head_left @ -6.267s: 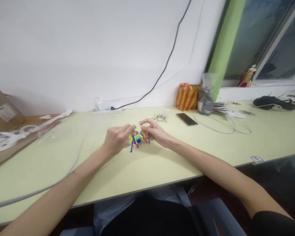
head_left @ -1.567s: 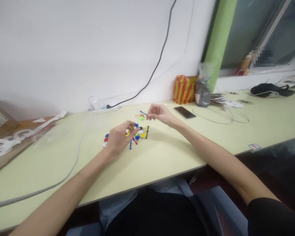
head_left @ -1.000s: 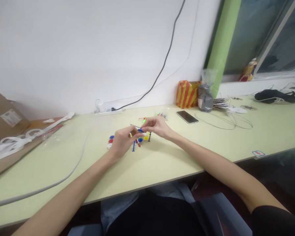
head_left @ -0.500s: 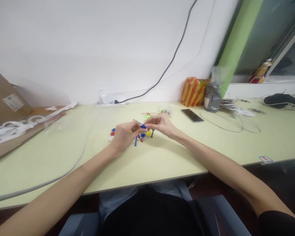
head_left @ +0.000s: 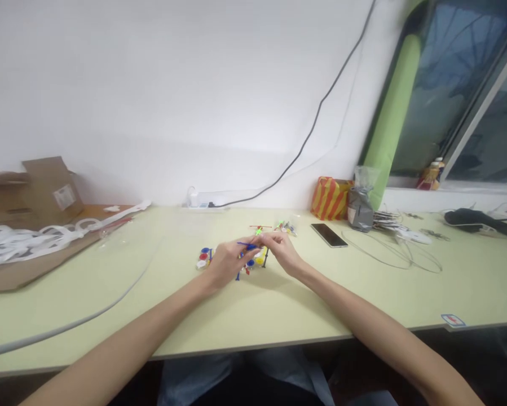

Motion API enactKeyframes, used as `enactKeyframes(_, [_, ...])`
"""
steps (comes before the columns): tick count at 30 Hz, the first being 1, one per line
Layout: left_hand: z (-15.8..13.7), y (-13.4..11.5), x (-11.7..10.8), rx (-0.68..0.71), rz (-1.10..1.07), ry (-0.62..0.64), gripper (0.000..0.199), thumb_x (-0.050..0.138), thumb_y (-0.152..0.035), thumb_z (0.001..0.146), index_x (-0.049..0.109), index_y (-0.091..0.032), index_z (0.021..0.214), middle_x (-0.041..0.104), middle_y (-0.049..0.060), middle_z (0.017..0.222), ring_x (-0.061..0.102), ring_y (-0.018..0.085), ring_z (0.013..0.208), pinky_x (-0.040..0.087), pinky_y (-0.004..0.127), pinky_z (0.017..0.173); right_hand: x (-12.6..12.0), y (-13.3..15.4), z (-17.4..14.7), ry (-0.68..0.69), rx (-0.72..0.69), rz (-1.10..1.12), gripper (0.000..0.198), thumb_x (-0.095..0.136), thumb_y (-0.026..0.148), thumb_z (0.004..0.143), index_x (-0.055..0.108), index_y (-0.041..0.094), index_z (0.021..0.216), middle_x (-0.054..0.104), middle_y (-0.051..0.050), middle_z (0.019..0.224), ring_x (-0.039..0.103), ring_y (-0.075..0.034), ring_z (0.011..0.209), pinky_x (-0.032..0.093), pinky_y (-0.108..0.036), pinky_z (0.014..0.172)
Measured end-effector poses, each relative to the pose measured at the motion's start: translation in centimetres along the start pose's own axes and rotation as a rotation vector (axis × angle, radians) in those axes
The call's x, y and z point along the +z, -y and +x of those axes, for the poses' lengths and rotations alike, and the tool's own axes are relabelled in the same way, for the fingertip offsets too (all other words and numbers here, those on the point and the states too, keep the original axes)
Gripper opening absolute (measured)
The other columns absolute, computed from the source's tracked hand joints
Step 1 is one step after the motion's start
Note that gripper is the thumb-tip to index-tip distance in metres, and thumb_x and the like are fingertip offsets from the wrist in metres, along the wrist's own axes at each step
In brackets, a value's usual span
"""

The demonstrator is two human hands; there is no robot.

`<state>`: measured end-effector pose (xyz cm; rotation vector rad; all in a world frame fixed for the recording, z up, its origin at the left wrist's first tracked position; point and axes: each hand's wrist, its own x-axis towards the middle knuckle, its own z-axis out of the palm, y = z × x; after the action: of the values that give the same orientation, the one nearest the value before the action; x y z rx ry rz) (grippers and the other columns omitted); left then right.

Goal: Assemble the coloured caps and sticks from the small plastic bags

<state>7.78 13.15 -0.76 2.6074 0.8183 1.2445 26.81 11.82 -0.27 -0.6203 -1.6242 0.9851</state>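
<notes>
My left hand is closed in a pinch around a small blue plastic piece, which has a round part and a thin rod. Right beside it, my right hand pinches with thumb and forefinger; what lies between those fingertips is too small to make out. Under and around the hands are a blue disc, a yellow disc, a red piece, a blue rod and a dark rod. Left of my left hand sit a red disc and a white disc.
Beyond the hands lie a bright green piece and a clear bag of small parts. A phone, a striped bag and loose wires are to the right. Cardboard, a power strip and a grey cable occupy the left and back.
The camera has tilted up, so the scene sits lower. My left hand still holds the blue piece; my right fingertips have shifted slightly up and away from its round part.
</notes>
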Motion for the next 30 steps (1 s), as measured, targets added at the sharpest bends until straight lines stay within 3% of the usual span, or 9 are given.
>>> enactKeyframes(8, [-0.1,1.4,0.2,0.087,0.145,0.010,0.028,0.050,-0.036,0.101,0.072,-0.024,0.112,0.079,0.005,0.097,0.074,0.019,0.074,0.054,0.027,0.069,-0.5,-0.4,0.3,0.045,0.042,-0.042,0.037,0.075,0.055,0.079,0.080,0.019,0.086,0.075,-0.007,0.081,0.067,-0.022,0.075,0.053,-0.034,0.073])
enactKeyframes(15, [0.1,1.8,-0.2,0.197,0.228,0.016,0.032,0.045,-0.035,0.102,0.071,-0.020,0.092,0.075,0.005,0.079,0.071,0.018,0.067,0.050,0.025,0.062,-1.2,0.2,0.8,0.089,-0.024,-0.222,0.029,0.078,0.051,0.077,0.080,0.023,0.084,0.076,-0.005,0.084,0.069,-0.025,0.080,0.055,-0.037,0.076])
enactKeyframes(19, [0.1,2.3,-0.3,0.238,0.291,-0.020,0.041,0.042,-0.039,0.104,0.070,-0.020,0.082,0.070,0.004,0.065,0.065,0.016,0.054,0.043,0.025,0.054,-1.0,-0.2,1.0,0.117,-0.018,-0.217,0.032,0.072,0.052,0.083,0.078,0.021,0.090,0.075,-0.006,0.089,0.069,-0.024,0.083,0.055,-0.037,0.078])
enactKeyframes(23, [0.3,2.9,-0.3,0.259,0.374,-0.079,0.046,0.041,-0.041,0.104,0.068,-0.020,0.074,0.067,0.004,0.057,0.060,0.015,0.047,0.036,0.026,0.049,-0.5,-0.5,0.8,0.125,-0.097,-0.339,0.031,0.056,0.043,0.096,0.073,0.023,0.113,0.074,-0.007,0.101,0.069,-0.023,0.093,0.054,-0.036,0.084])
enactKeyframes(26, [0.3,3.1,-0.4,0.256,0.390,-0.088,0.050,0.039,-0.040,0.105,0.064,-0.019,0.067,0.065,0.003,0.053,0.059,0.015,0.045,0.033,0.026,0.048,-0.4,-0.8,0.4,0.148,-0.167,-0.516,0.042,0.054,0.033,0.097,0.055,0.028,0.139,0.072,-0.007,0.108,0.069,-0.023,0.097,0.054,-0.038,0.089])
enactKeyframes(30, [0.2,3.0,-0.4,0.258,0.374,-0.087,0.045,0.042,-0.037,0.105,0.064,-0.019,0.070,0.065,0.001,0.054,0.058,0.013,0.044,0.034,0.025,0.049,-0.5,-0.7,0.1,0.173,-0.276,-0.727,0.054,0.054,0.027,0.097,0.041,0.027,0.149,0.066,-0.011,0.124,0.063,-0.025,0.114,0.048,-0.042,0.101])
